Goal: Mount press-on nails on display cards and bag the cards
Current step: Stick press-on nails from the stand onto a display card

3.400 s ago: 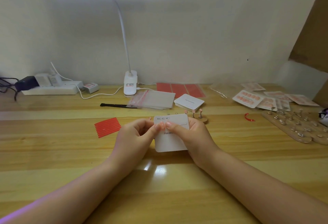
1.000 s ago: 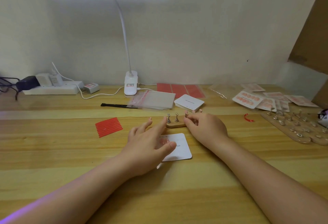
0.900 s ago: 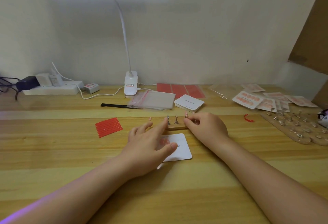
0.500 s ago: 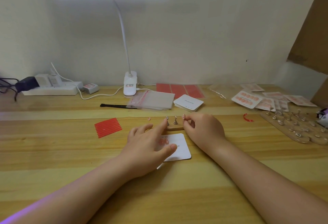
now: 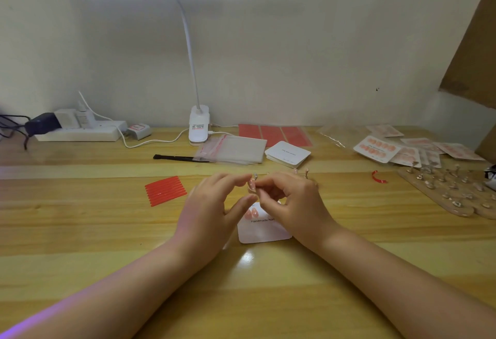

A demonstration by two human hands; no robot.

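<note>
Both hands have come up from the table since the earlier frame: the left hand (image 5: 212, 212), which lay flat on the display card (image 5: 261, 227), is now lifted, and the right hand (image 5: 291, 204) has left the small wooden stand and meets it above the far edge of the card. Between the fingertips of both hands sits a pink press-on nail (image 5: 251, 185) with a small metal peg (image 5: 255, 176) at its far end. The right thumb and forefinger pinch it from the right side. The left forefinger and thumb are curled close around it from the left, but I cannot tell if they really pinch it or only touch.

Such a nail is, I judge, very light, thin, stiff and smooth, so it can slip or spring away; it is best held by its two long edges, not by the painted face. The card lies flat on the table (image 5: 80, 231) just near of the hands and already carries two pink nails (image 5: 251, 214) at its far left corner.

Far from the hands lie clear bags (image 5: 233, 149) and a stack of blank cards (image 5: 287, 152); finished cards (image 5: 377, 148) lie far right.
</note>
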